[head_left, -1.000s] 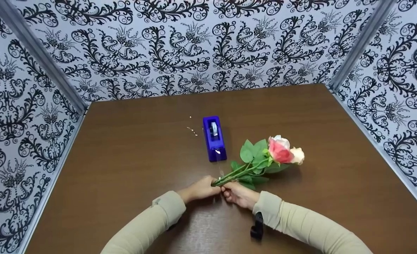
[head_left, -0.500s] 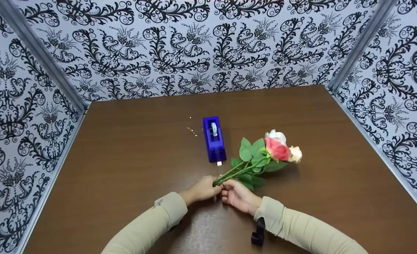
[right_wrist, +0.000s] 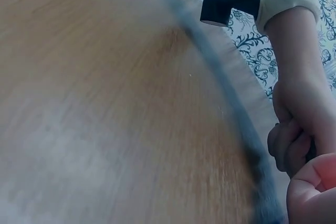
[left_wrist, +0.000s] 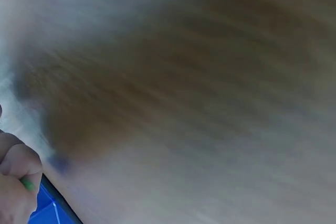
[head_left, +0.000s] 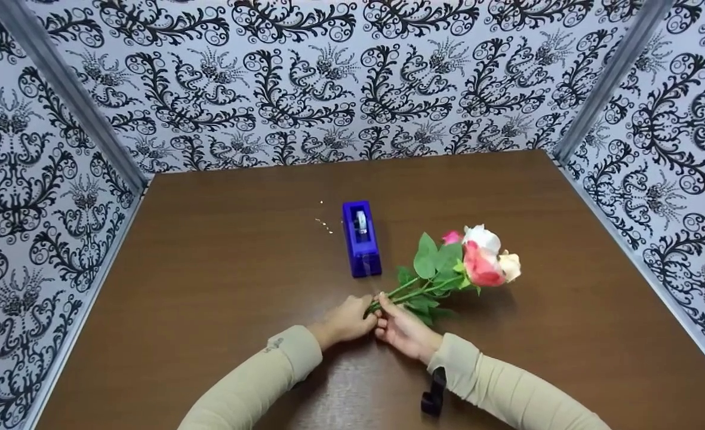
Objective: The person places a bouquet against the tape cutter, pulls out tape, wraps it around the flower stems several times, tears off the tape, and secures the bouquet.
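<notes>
While I am watching from afar through the head camera, the person's left hand (head_left: 347, 319) is gripping the lower stems of a flower bunch (head_left: 446, 269), fingers curling round them. Right hand (head_left: 409, 334) is working just beside it, thumb and fingers pinching at the same stems; I am not making out exactly what is lying under that thumb. Bunch is slanting rightward above the tabletop (head_left: 209, 286), its white, coral, pink and cream blooms at the far end, green leaves spreading between blooms and hands. Container: blue tape dispenser (head_left: 362, 249) is standing just beyond the hands and is holding a pale tape roll (head_left: 361, 221) in its slot. Clear tape (head_left: 371, 283) is running faintly from its near end toward the stems. Bright flecks (head_left: 325, 226) are lying left of the dispenser. Black strap (head_left: 433, 391) is hanging by the right cuff (head_left: 455, 358). Left-wrist view is mostly blurring.
</notes>
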The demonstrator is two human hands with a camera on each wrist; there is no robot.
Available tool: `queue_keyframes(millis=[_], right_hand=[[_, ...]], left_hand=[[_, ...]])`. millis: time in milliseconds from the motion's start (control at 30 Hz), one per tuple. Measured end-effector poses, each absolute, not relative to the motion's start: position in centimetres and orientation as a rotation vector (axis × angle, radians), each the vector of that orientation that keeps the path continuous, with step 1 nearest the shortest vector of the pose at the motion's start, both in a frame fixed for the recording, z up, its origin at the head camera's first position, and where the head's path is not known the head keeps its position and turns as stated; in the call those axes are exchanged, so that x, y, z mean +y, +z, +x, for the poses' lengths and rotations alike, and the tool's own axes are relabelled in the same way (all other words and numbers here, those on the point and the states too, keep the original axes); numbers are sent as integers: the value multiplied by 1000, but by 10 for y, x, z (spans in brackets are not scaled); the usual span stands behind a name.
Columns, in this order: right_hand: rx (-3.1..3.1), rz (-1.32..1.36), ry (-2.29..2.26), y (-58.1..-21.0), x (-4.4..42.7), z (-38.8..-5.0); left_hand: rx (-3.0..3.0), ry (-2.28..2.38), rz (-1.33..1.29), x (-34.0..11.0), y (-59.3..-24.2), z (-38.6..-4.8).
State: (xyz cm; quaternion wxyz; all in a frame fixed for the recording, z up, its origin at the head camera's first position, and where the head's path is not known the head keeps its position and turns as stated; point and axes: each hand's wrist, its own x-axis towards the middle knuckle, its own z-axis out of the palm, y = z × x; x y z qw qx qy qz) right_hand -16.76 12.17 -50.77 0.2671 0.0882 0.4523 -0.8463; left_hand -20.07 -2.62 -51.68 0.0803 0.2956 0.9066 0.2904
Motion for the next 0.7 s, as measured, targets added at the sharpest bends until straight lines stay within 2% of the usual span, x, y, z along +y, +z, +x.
queue_keyframes(millis=[333,567,700], right_hand=[[1351,488,-2358,-497,111,-158],[1459,497,-2339,-494,111,-170],[1488,500,-2352,-494,111,-177]], left_hand=[[2977,554,1037,-23,-518,-194],[3410,307,1349,-18,-535,-200],[3591,188,1436,-17,-543,-206]])
